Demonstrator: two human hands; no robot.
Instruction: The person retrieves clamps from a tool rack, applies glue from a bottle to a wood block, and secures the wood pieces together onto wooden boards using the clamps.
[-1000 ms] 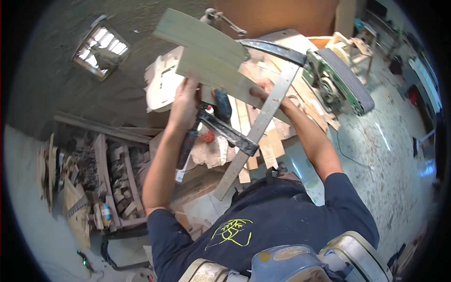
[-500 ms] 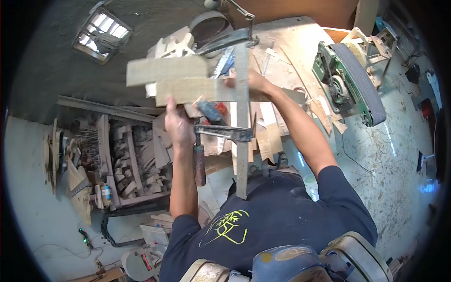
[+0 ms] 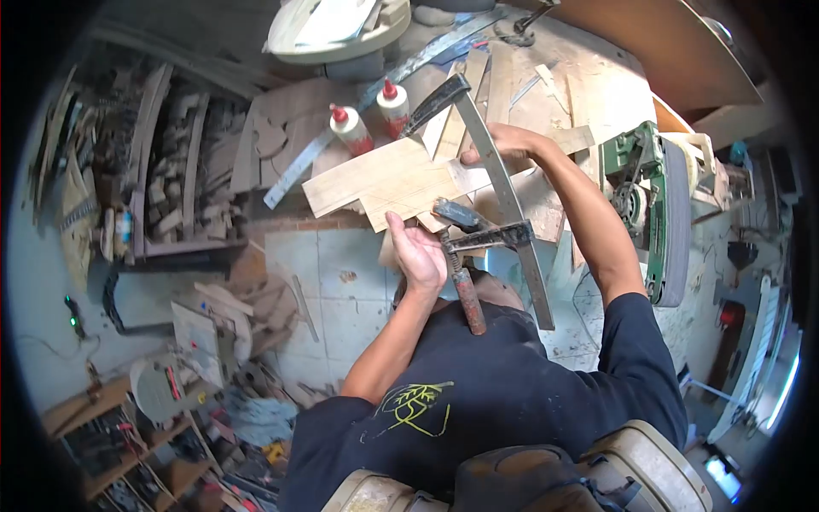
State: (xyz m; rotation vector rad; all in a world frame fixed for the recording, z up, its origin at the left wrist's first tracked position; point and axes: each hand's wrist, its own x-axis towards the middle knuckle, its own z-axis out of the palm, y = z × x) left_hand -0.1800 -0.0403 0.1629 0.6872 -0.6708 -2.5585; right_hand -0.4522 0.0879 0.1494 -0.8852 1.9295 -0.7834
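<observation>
Pale wooden boards [image 3: 401, 181], lying edge to edge and staggered, are held out in front of my body over the workbench's front edge. My left hand [image 3: 419, 256] supports them from below at the near edge, its thumb on top. At their right end my right hand [image 3: 505, 143] grips, partly behind the clamp's steel bar. A bar clamp [image 3: 499, 171] straddles the boards, its upper jaw at the far side and its lower jaw near my left hand. The clamp's worn red screw handle [image 3: 469, 303] points toward my shirt. A dark block [image 3: 459, 214] sits by the lower jaw.
Two white glue bottles [image 3: 348, 130] with red caps stand beyond the boards, near a long metal ruler [image 3: 300, 171]. A green belt sander [image 3: 653, 205] is on the right. Wood strips [image 3: 501, 81] lie on the workbench [image 3: 601, 81]. Offcuts fill a rack [image 3: 175, 162] at left.
The view has turned, and the glue bottles now show. The boards and clamp have tilted and sit lower and farther right in view, with both hands still on the boards.
</observation>
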